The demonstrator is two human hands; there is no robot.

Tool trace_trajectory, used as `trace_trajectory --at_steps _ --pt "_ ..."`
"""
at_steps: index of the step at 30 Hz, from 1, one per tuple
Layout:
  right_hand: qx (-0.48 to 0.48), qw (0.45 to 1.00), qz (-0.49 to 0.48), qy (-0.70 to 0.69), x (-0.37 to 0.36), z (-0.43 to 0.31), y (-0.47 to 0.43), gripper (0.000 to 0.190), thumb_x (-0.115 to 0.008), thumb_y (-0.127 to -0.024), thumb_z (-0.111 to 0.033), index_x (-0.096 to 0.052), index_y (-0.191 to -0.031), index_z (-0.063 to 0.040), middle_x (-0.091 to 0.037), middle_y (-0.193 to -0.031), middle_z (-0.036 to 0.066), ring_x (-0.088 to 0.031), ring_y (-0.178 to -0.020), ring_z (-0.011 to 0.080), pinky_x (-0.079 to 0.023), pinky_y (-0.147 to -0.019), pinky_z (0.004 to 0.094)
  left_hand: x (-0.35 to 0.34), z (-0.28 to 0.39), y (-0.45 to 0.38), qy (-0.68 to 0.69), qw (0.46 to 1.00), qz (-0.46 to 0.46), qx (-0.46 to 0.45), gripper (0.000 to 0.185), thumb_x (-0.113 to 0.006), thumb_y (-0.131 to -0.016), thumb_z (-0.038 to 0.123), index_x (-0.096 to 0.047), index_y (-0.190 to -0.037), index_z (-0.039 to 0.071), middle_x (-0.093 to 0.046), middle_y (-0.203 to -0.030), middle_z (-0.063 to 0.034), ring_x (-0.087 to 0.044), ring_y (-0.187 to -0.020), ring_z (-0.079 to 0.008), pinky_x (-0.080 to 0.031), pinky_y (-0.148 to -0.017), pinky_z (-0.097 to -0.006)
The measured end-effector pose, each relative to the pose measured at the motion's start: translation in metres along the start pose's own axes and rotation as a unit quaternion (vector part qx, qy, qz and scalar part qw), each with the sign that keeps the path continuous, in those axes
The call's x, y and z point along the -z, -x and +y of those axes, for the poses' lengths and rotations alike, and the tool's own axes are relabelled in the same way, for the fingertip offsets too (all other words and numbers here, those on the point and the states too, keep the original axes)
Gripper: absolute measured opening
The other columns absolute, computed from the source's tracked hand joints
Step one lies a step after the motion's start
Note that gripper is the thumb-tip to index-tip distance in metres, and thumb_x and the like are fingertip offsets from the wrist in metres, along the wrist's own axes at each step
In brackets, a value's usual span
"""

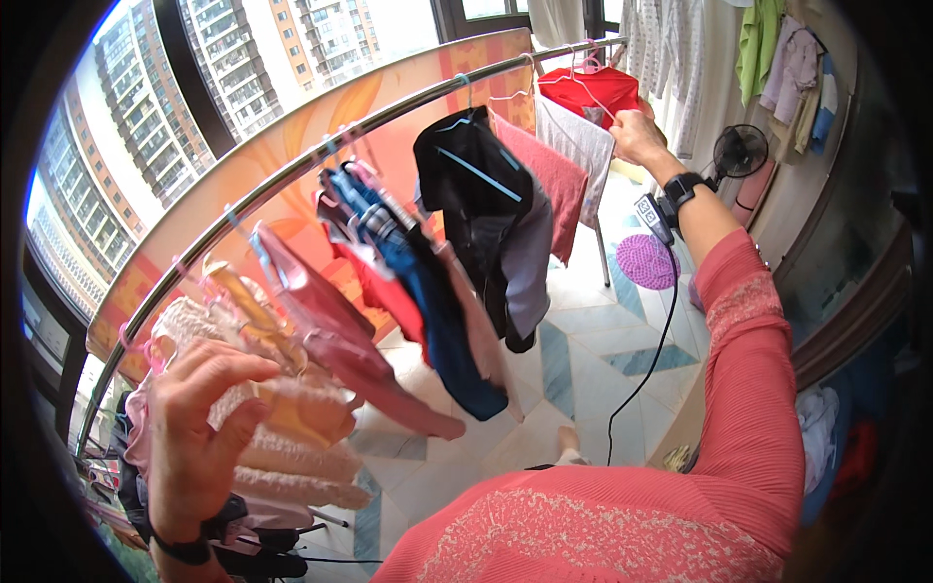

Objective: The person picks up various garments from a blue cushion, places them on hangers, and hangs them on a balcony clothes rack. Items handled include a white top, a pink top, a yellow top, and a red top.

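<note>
My right hand [639, 137] is raised at the hangers near the far end of a metal clothes rail [393, 113], its fingers closed on a hanger by a red garment [583, 89]. A white towel [576, 142] and a pink towel [547, 182] hang just beside it. My left hand [200, 430] is at the lower left, thumb and fingers apart, in front of a cream fluffy garment [291, 466] and a yellowish garment [299, 408]. Between the hands hang a dusty-pink garment [350, 335], dark blue trousers [415, 306] and a black garment [477, 182].
A black fan [740, 151] stands at the right, near more hanging clothes [791, 69]. A device with a black cable [670, 313] is by my right wrist. A purple round mat [646, 261] lies on the tiled floor [583, 342]. Windows line the left.
</note>
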State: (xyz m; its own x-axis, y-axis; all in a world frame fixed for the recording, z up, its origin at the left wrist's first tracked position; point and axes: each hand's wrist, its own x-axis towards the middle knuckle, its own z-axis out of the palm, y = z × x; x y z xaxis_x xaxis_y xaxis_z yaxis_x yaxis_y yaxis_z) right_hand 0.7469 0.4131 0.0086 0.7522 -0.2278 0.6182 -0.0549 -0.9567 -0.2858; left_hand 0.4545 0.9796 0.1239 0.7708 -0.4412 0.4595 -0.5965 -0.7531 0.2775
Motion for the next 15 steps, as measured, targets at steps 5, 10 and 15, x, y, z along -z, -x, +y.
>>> trace_trajectory --at_steps 5,10,15 --pt "-0.043 0.998 -0.014 -0.040 -0.060 0.101 -0.059 0.032 -0.067 -0.088 -0.030 -0.067 -0.096 0.001 -0.069 -0.092 0.025 -0.068 -0.090 0.0377 -0.052 -0.077 0.0455 -0.036 0.014 -0.112 -0.089 0.994 0.037 0.053 0.021 -0.068 -0.079 0.009 -0.067 -0.098 -0.001 -0.066 -0.088 -0.0124 -0.063 -0.089 -0.0275 -0.046 -0.083 -0.0353" --pt "-0.039 0.993 -0.027 -0.110 -0.102 0.131 -0.106 0.037 -0.068 -0.088 -0.033 -0.065 -0.106 -0.001 -0.068 -0.099 0.025 -0.066 -0.097 0.0399 -0.051 -0.083 0.0469 -0.071 -0.016 -0.214 -0.133 0.984 0.026 0.115 0.032 -0.068 -0.082 0.014 -0.066 -0.111 0.000 -0.066 -0.106 -0.0162 -0.060 -0.101 -0.0315 -0.046 -0.089 -0.0394" --pt "0.132 0.967 0.086 -0.201 -0.098 0.091 -0.129 0.036 -0.064 -0.093 -0.031 -0.060 -0.117 -0.005 -0.069 -0.096 0.019 -0.067 -0.091 0.0352 -0.052 -0.077 0.0453 -0.105 -0.055 -0.280 -0.253 0.965 -0.017 0.064 0.044 -0.071 -0.082 0.016 -0.060 -0.124 0.004 -0.064 -0.112 -0.0174 -0.056 -0.111 -0.0352 -0.043 -0.097 -0.0419"
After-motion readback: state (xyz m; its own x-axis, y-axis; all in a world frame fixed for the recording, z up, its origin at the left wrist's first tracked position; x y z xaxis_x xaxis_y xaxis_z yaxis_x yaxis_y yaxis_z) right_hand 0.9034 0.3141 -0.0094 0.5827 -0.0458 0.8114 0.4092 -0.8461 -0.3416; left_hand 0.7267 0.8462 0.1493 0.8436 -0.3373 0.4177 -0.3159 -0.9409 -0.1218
